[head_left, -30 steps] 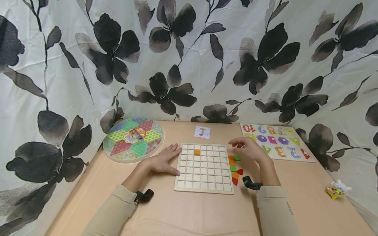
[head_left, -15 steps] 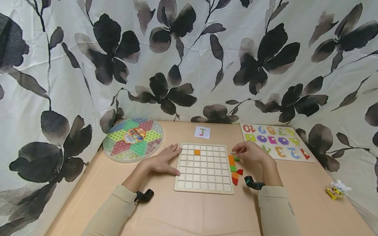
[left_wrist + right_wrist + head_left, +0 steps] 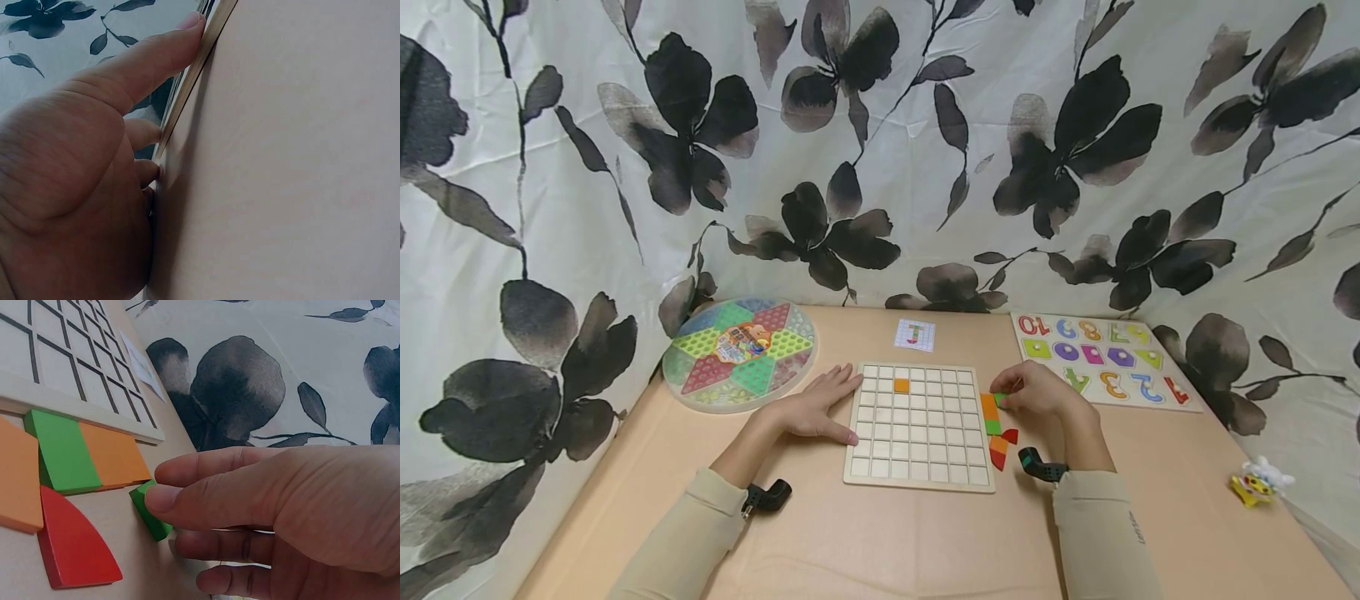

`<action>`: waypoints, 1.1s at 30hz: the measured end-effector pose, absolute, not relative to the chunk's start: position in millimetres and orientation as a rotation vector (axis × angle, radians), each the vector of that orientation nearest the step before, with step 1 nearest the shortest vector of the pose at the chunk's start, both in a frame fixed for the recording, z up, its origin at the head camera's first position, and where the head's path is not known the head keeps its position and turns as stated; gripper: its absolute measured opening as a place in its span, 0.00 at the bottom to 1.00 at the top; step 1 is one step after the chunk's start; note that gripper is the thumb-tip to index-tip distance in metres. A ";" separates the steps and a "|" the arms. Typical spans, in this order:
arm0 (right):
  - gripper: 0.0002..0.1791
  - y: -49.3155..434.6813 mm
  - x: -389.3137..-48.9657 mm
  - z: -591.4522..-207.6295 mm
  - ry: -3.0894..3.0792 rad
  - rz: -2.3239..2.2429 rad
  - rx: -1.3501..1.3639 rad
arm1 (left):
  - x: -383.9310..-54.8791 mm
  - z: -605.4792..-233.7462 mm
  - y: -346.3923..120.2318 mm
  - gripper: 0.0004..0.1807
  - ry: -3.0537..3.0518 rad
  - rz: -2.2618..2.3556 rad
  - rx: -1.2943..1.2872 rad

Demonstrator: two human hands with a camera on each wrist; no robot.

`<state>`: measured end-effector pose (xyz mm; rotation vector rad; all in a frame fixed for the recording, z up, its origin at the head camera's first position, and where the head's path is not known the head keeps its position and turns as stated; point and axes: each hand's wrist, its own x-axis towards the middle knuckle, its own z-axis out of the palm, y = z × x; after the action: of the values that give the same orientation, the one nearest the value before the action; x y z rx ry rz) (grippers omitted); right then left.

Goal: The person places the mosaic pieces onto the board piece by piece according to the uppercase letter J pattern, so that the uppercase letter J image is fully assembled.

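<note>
Left hand: fingers straight and spread, touching the left edge of the grid board on the counter. Right hand: thumb and index finger pinch a green block just right of the board (cannot tell if it touches the counter). Orange square sits in the board's second-farthest row. Red curved-edge piece lies nearer, at right.

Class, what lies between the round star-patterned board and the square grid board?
The left hand, touching the grid board, with tabletop showing beyond; the head view shows both.
</note>
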<state>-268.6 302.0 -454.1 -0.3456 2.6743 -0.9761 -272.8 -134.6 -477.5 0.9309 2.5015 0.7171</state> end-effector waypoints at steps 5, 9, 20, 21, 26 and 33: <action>0.11 302.0 -270.2 -455.1 2.676 -0.968 -0.322 | -273.1 -476.5 -134.7 0.63 2.495 0.721 0.929; 0.10 301.9 -271.3 -454.7 2.678 -0.959 -0.310 | -273.3 -475.8 -134.6 0.63 2.497 0.719 0.928; 0.08 301.0 -271.1 -451.7 2.680 -0.942 -0.291 | -274.4 -476.0 -133.7 0.63 2.498 0.711 0.919; 0.07 300.8 -271.0 -451.7 2.681 -0.944 -0.290 | -274.3 -476.2 -133.8 0.63 2.499 0.710 0.919; 0.06 300.5 -270.7 -453.4 2.695 -0.943 -0.299 | -273.8 -477.0 -134.0 0.63 2.505 0.699 0.922; 0.04 301.6 -269.3 -452.4 2.706 -0.969 -0.315 | -273.8 -478.2 -134.0 0.63 2.512 0.692 0.931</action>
<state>-269.3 301.6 -452.4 -0.3155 2.7062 -0.9689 -273.8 -134.0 -478.2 0.9312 2.5122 0.6919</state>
